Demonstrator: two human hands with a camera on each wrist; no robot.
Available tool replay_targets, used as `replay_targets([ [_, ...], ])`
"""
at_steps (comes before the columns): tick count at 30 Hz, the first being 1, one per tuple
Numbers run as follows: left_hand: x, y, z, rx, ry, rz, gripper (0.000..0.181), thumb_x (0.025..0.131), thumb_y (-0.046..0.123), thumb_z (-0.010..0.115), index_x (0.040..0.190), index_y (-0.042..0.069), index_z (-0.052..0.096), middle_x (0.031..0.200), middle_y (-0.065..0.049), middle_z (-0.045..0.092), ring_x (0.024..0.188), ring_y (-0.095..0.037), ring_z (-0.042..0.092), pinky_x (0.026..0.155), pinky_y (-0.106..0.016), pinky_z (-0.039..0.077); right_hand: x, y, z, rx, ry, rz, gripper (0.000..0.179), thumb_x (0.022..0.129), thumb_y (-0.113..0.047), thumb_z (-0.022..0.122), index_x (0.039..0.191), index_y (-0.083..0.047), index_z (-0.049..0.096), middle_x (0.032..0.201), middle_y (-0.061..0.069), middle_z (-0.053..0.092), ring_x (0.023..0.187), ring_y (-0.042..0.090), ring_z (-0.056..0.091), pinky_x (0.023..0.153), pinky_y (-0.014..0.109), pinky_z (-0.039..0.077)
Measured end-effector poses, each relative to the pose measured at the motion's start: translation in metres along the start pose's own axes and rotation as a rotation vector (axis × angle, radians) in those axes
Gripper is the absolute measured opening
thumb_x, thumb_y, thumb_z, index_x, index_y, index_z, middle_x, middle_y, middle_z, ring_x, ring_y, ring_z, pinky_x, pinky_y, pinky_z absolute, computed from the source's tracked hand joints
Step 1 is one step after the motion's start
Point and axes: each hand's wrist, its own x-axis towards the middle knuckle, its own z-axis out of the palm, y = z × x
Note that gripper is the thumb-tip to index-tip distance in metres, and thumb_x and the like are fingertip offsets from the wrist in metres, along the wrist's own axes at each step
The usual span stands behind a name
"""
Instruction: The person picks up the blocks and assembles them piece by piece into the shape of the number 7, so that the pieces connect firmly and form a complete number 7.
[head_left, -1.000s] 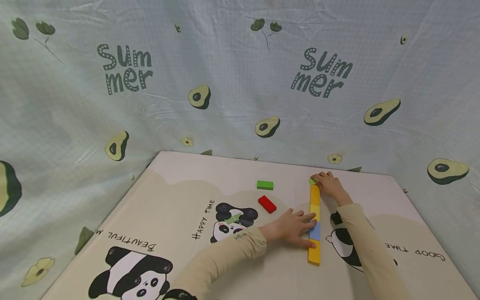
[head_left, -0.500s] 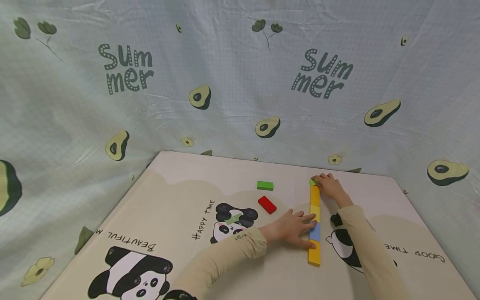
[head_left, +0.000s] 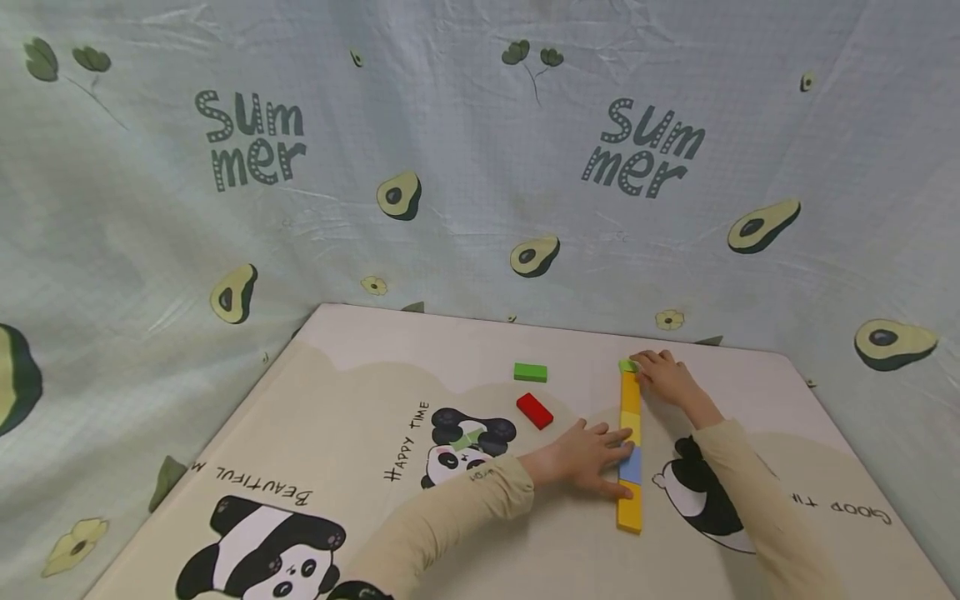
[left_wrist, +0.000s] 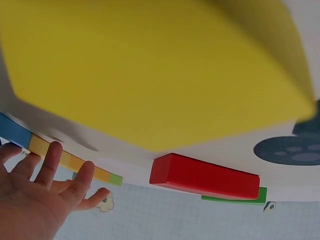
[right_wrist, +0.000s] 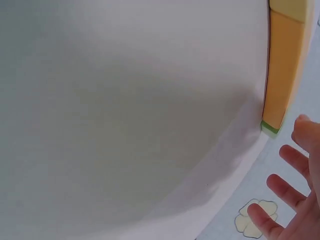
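Observation:
A straight row of blocks runs away from me at the right of the head view: an orange-yellow block [head_left: 628, 518] nearest, then a blue block [head_left: 631, 467], a pale yellow block [head_left: 632, 423], another orange-yellow block [head_left: 631, 393] and a light green block [head_left: 627, 366] at the far end. My left hand [head_left: 579, 458] has its fingers spread, and their tips rest on the near part of the row. At the far end, my right hand [head_left: 667, 382] is beside the light green block; the right wrist view shows its fingers [right_wrist: 295, 159] spread apart, holding nothing.
Left of the row lie a loose green block [head_left: 530, 372] and a red block [head_left: 535, 411]. The panda-print table [head_left: 360, 350] ends at a hanging printed cloth [head_left: 465, 167]. A blurred yellow shape [left_wrist: 150, 70] covers much of the left wrist view.
My right hand has drawn slightly to the right off the light green block, which now shows more fully. My left hand and the row have stayed in place.

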Motion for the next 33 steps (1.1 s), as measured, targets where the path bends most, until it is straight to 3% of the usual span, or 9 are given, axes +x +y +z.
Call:
replay_targets([
  [5,0.0009,-0.001,0.0001,0.003,-0.007,-0.004,0.073,0.079,0.071,0.033,0.14,0.032,0.024,0.149,0.011,0.019,0.13,-0.013,0.032,0.104,-0.041,0.031,-0.0037,-0.0025,-0.0005,-0.018,-0.06,-0.009,0.043,0.09,-0.025,0.049,0.124,0.001,0.047,0.125,0.021,0.048,0.103,0.041,0.044,0.076,0.058,0.04],
  [15,0.0011,0.0006,0.0007,0.008,-0.005,-0.007,0.073,0.079,0.071,0.033,0.14,0.032,0.025,0.148,0.011,0.02,0.129,-0.013,0.032,0.104,-0.041,0.031,-0.0071,-0.0046,0.0034,-0.038,-0.035,-0.039,0.039,0.088,-0.025,0.052,0.118,0.0,0.053,0.12,0.018,0.051,0.099,0.038,0.045,0.073,0.055,0.041],
  [23,0.0038,0.0017,-0.0017,0.047,-0.04,-0.015,0.073,0.079,0.072,0.031,0.14,0.033,0.024,0.148,0.011,0.02,0.131,-0.013,0.029,0.105,-0.04,0.029,-0.0084,-0.0069,0.0023,-0.021,-0.045,-0.028,0.038,0.089,-0.025,0.051,0.119,-0.002,0.052,0.122,0.017,0.05,0.099,0.038,0.044,0.073,0.056,0.04],
  [33,0.0089,0.0014,-0.0023,-0.041,-0.062,-0.054,0.062,0.086,0.064,0.025,0.14,0.032,0.025,0.149,0.01,0.018,0.133,-0.015,0.025,0.107,-0.04,0.026,-0.0072,-0.004,0.0029,-0.014,-0.063,-0.011,0.039,0.089,-0.026,0.05,0.12,-0.002,0.052,0.122,0.018,0.05,0.099,0.039,0.045,0.072,0.058,0.04],
])
